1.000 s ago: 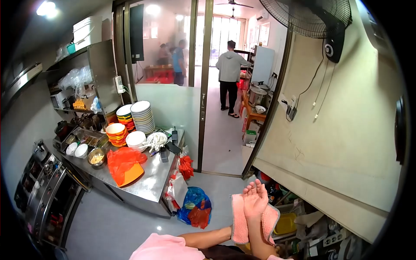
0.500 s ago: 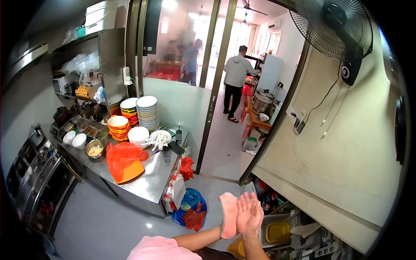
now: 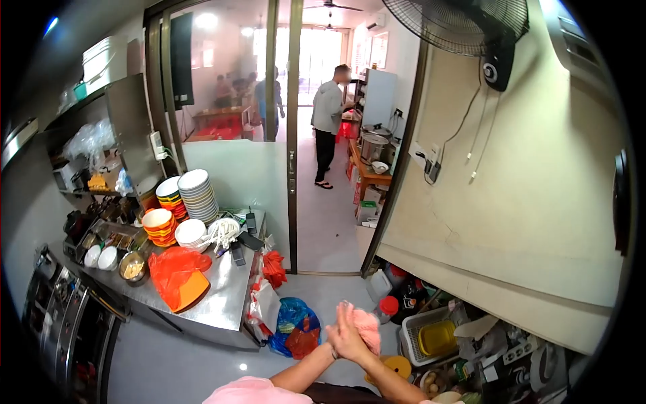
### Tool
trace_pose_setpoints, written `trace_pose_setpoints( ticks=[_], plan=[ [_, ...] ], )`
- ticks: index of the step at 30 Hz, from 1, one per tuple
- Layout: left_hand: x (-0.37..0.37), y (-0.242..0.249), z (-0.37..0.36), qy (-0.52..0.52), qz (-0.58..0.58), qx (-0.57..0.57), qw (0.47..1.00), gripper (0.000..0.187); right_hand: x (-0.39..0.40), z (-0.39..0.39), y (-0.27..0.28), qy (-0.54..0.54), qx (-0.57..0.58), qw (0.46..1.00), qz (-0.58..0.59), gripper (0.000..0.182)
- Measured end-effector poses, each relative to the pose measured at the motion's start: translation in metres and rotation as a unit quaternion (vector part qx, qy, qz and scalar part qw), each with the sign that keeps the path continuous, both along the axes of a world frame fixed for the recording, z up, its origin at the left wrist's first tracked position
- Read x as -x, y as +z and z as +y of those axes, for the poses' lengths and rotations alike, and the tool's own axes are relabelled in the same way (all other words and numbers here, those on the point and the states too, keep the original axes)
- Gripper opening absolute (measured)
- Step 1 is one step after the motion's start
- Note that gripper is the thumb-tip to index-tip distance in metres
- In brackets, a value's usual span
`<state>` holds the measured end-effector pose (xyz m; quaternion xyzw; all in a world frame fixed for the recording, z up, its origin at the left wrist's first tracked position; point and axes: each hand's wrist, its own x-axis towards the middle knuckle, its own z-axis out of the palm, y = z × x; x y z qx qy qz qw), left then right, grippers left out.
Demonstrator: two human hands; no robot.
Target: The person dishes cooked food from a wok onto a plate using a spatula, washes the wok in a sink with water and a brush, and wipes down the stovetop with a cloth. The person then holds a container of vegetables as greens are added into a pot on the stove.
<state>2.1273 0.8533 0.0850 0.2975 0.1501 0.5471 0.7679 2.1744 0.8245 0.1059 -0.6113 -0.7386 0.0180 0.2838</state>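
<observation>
Both hands (image 3: 346,337) folded together; salmon-pink, soft-textured fabric cloth (image 3: 367,327) now on their right side.
Change: half a second ago an open palm stood beside the spread cloth, which lay to its left; now the hands overlap and the cloth is gathered up against their far right side. Judged meaning: contact appears to have moved to the other side of the hand. Hands: pressed together, fingers of the nearer one pointing up; cannot tell which fingers grip the cloth, as the farther hand is mostly hidden. Cloth: bunched, rounded, creased, partly covered. Left of the hands: blue, crumpled plastic bag (image 3: 294,313) on the floor, then the silver, stainless-steel worktop (image 3: 229,296). Right: white, slatted plastic basket (image 3: 409,342).
</observation>
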Motion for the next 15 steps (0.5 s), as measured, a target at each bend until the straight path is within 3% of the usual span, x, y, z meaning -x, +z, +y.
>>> trace_pose_setpoints(
  ticks=[1, 2, 3, 4, 5, 6, 7, 8, 9, 10, 11, 12, 14, 15],
  plan=[
    [0.016, 0.014, 0.005, -0.073, -0.043, 0.053, 0.995, 0.059, -0.001, -0.002, -0.009, 0.003, -0.008, 0.978, -0.209, 0.078],
    [0.026, 0.027, 0.005, -0.144, -0.085, 0.107, 0.980, 0.055, -0.001, -0.004, -0.019, 0.008, -0.014, 0.913, -0.408, 0.084],
    [0.023, 0.022, 0.005, -0.085, -0.064, 0.161, 0.981, 0.057, -0.004, -0.011, -0.009, 0.033, 0.008, 0.967, -0.251, 0.076],
    [0.022, 0.027, 0.017, -0.198, -0.208, 0.087, 0.954, 0.057, -0.011, -0.023, 0.023, 0.058, 0.028, 0.994, -0.088, 0.068],
    [0.021, 0.041, 0.035, -0.301, -0.344, 0.014, 0.889, 0.057, -0.018, -0.038, 0.066, 0.081, 0.047, 0.993, 0.079, 0.061],
    [0.019, 0.061, 0.041, -0.331, -0.359, 0.004, 0.873, 0.055, -0.025, -0.050, 0.106, 0.100, 0.063, 0.963, 0.244, 0.055],
    [0.018, 0.080, 0.047, -0.360, -0.372, -0.005, 0.855, 0.054, -0.034, -0.051, 0.122, 0.014, 0.113, 0.965, 0.236, 0.055],
    [0.017, 0.117, 0.028, -0.322, -0.270, 0.048, 0.906, 0.049, -0.043, -0.051, 0.137, -0.067, 0.166, 0.958, 0.225, 0.055],
    [0.015, 0.150, 0.004, -0.279, -0.162, 0.100, 0.941, 0.045, -0.053, -0.040, 0.117, -0.089, 0.077, 0.992, 0.052, 0.055],
    [0.002, 0.109, -0.008, -0.239, -0.009, 0.118, 0.964, 0.042, -0.062, -0.029, 0.095, -0.107, -0.013, 0.987, -0.123, 0.056],
    [-0.010, 0.072, -0.022, -0.216, 0.143, 0.142, 0.955, 0.039, -0.067, -0.025, 0.060, -0.071, 0.041, 0.991, -0.108, 0.057],
    [-0.010, 0.069, -0.024, -0.139, 0.256, 0.055, 0.955, 0.040, -0.069, -0.025, 0.012, -0.033, 0.091, 0.991, -0.092, 0.059],
    [-0.019, 0.031, -0.020, -0.146, 0.206, 0.200, 0.947, 0.038, -0.066, -0.032, 0.003, 0.019, 0.155, 0.986, -0.054, 0.061],
    [-0.017, 0.033, -0.018, -0.204, 0.176, 0.225, 0.936, 0.039, -0.064, -0.042, 0.028, 0.033, 0.172, 0.984, -0.034, 0.062]
  ],
)
